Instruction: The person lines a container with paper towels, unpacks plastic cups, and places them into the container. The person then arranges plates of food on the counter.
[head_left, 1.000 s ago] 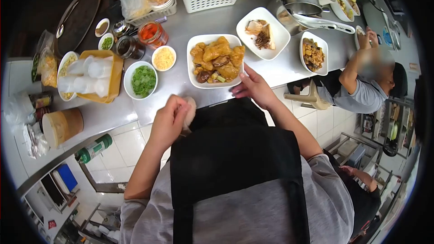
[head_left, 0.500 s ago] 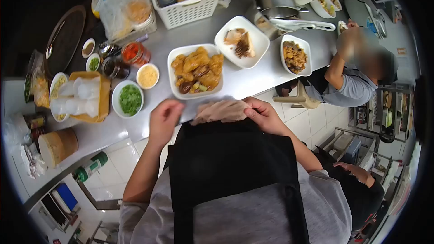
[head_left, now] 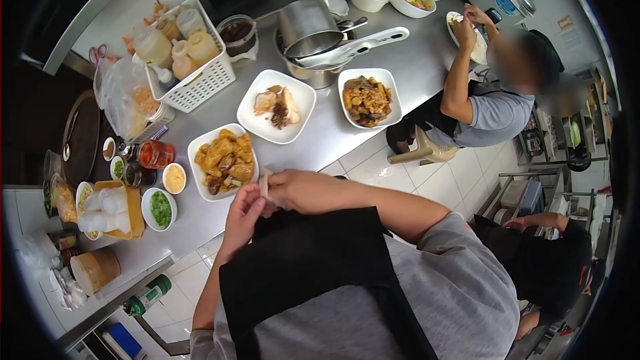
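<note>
Both hands meet at the counter's front edge, just below a square white dish (head_left: pixel 193 153) of food in glossy brown-yellow sauce. My right hand (head_left: pixel 297 191) is closed round a light pinkish cloth (head_left: pixel 265 185), most of it hidden by the fingers. Against the cloth's left side, my left hand (head_left: pixel 244 213) has its fingers pinched together on it. Behind the dish stands a white plate (head_left: pixel 303 90) with a few pieces of food and a dark minced heap. Farther right is a bowl of chunky brown food (head_left: pixel 367 101).
Small bowls of chopped greens (head_left: pixel 161 209) and minced yellowish bits (head_left: pixel 175 179) stand at left, beside jars and a yellow basket (head_left: pixel 135 217). A white bottle basket (head_left: pixel 200 90) and stacked steel pots (head_left: pixel 308 30) line the back. A seated person (head_left: pixel 490 110) eats at right; another person (head_left: pixel 540 260) stands behind.
My left hand, apart from the cloth before, has come onto it. The right hand has moved left and bunched the cloth. The view has turned, shifting the dishes left.
</note>
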Demonstrator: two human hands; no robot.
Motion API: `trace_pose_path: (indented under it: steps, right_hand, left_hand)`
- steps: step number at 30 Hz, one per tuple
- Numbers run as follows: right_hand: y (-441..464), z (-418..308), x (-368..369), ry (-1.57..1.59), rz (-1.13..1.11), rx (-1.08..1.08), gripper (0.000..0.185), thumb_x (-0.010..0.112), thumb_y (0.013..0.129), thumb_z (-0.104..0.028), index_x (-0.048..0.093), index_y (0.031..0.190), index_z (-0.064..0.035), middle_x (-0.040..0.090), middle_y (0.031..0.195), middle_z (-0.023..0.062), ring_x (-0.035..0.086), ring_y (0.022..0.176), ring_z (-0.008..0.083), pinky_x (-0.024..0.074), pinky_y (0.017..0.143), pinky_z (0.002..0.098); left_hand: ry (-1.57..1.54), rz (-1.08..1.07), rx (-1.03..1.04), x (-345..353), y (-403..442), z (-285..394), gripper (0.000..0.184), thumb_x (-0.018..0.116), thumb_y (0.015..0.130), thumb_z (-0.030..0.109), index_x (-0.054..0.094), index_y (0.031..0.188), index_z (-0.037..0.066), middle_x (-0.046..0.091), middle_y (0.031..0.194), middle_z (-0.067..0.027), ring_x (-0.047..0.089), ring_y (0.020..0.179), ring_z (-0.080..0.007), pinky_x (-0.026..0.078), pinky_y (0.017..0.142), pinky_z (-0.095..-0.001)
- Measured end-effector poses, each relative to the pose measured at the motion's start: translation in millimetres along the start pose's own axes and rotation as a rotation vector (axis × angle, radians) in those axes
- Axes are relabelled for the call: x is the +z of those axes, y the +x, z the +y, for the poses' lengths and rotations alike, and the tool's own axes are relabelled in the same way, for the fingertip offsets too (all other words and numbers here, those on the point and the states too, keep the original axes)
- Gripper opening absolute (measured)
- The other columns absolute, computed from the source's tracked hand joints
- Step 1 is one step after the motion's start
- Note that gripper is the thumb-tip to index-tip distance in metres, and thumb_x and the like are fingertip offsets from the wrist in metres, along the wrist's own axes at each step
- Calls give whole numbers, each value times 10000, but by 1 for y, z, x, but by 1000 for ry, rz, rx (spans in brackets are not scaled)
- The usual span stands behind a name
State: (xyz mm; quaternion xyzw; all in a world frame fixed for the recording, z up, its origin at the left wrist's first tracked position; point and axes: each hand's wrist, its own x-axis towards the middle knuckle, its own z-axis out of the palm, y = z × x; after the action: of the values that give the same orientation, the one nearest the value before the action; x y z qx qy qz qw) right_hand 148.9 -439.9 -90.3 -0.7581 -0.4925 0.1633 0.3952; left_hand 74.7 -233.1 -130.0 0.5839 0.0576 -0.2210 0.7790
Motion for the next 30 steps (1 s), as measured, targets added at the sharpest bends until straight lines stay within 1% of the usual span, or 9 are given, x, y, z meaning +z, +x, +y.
trace_pose_path:
  steps: [3, 4, 6, 7, 11, 14, 22, 28, 30]
  right_hand:
    - [-17, -3, -57, -219, -132, 301, 378, 542, 825, -38, 566, 1201, -15, 593, 1191, 163, 589, 1053, 329, 478, 889, 400]
    - [-24, 9, -79, -322, -2, 265, 422, 539, 841, -42, 563, 1261, -81, 599, 1201, 172, 601, 1056, 306, 493, 869, 392]
    - [-19, -3, -156, -367, 225, 531, 199, 572, 840, -80, 634, 1024, -127, 664, 973, 145, 651, 902, 301, 511, 761, 402]
    - [-18, 5, -192, -551, 349, 431, 89, 591, 823, -94, 602, 907, -67, 664, 883, 143, 657, 841, 310, 509, 722, 413]
    - [24, 99, -276, -988, 34, 796, 159, 656, 771, -101, 691, 877, 12, 682, 951, 198, 662, 911, 335, 542, 769, 423]
    - [41, 144, -278, -899, -64, 843, 190, 686, 764, -127, 694, 891, 14, 680, 976, 196, 661, 940, 330, 539, 800, 418]
    - [22, 92, -316, -1079, 77, 592, 295, 697, 776, -182, 627, 1004, -9, 672, 967, 185, 657, 918, 337, 521, 811, 435]
    - [-64, 12, -294, -766, 756, 293, 216, 652, 857, -179, 596, 964, 0, 676, 887, 113, 675, 821, 228, 506, 660, 337]
    - [-95, -5, -258, -598, 964, 255, 178, 611, 912, -179, 572, 925, -6, 628, 808, 49, 605, 674, 128, 447, 576, 245]
  left_hand:
    - [86, -23, -6, 15, 12, 3, 503, 547, 938, 56, 370, 1408, 70, 486, 1292, -104, 524, 1174, -210, 448, 964, -319]
    - [88, -15, -6, 21, 15, 1, 503, 547, 938, 56, 370, 1408, 70, 486, 1292, -104, 524, 1174, -210, 448, 964, -319]
    - [442, -53, -8, 29, 22, -1, 486, 575, 923, 66, 409, 1380, 67, 460, 1321, -101, 523, 1167, -212, 446, 971, -315]
    - [524, -12, 70, 31, 28, -13, 478, 631, 884, 82, 469, 1334, 71, 433, 1344, -106, 507, 1174, -213, 455, 944, -300]
    - [651, 103, 45, 55, 39, -12, 465, 681, 839, 102, 526, 1277, 85, 417, 1360, -121, 499, 1171, -250, 458, 925, -324]
    - [985, 155, 347, 71, 42, -12, 409, 711, 798, 128, 580, 1182, 80, 402, 1373, -150, 507, 1146, -304, 439, 945, -390]
    - [866, 248, 420, 40, -11, -14, 255, 705, 789, 55, 654, 1039, 58, 435, 1317, -157, 532, 1097, -270, 477, 870, -352]
    - [1055, 859, 603, -30, -40, -22, 131, 626, 840, 13, 642, 967, 38, 466, 1185, -130, 535, 938, -196, 474, 764, -287]
    - [814, 969, 616, -55, -39, -28, 102, 595, 872, 24, 627, 968, 33, 463, 1155, -120, 522, 903, -184, 460, 740, -278]
